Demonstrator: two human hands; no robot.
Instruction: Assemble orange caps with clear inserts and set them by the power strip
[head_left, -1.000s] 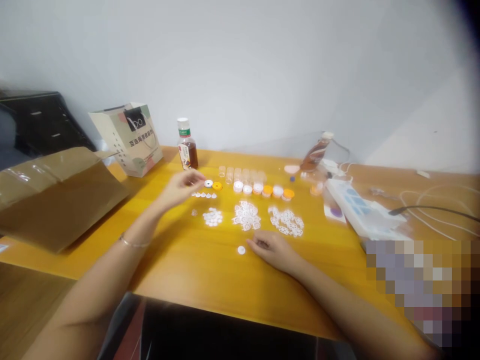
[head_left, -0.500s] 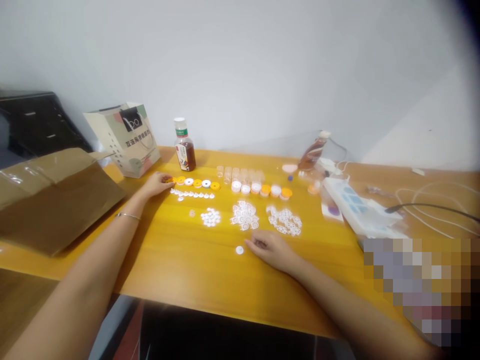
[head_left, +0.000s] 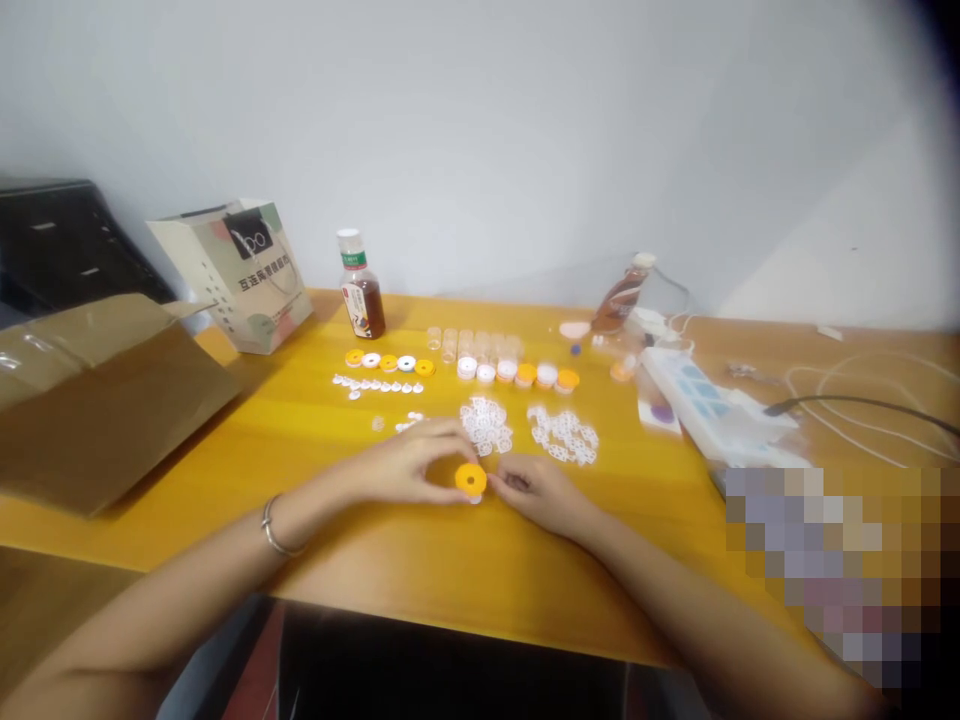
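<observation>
An orange round cap with a hole in its middle (head_left: 461,476) is between the thumb and fingers of my left hand (head_left: 409,462), above the wooden table. Part of a small white disc (head_left: 475,499) shows just below it. Close to the cap's right edge is my right hand (head_left: 544,492), its fingers curled in; whether they hold anything is hidden. Behind my left hand, small white pieces (head_left: 409,420) are partly covered. A pile of white flat cut-out pieces (head_left: 486,426) lies beyond both hands, with a second pile of white cut-out pieces (head_left: 564,436) to its right.
Further back run a row of orange and white caps (head_left: 388,362), a line of small white discs (head_left: 376,385), several lidded containers (head_left: 526,375) and clear cups (head_left: 466,342). A cardboard box (head_left: 112,400), paper bag (head_left: 255,280) and drink bottle (head_left: 363,295) stand left; a power strip (head_left: 694,400) lies right.
My left hand has come from the left end of the cap row to the front middle, bringing an orange cap. My right hand has stayed nearly in place.
</observation>
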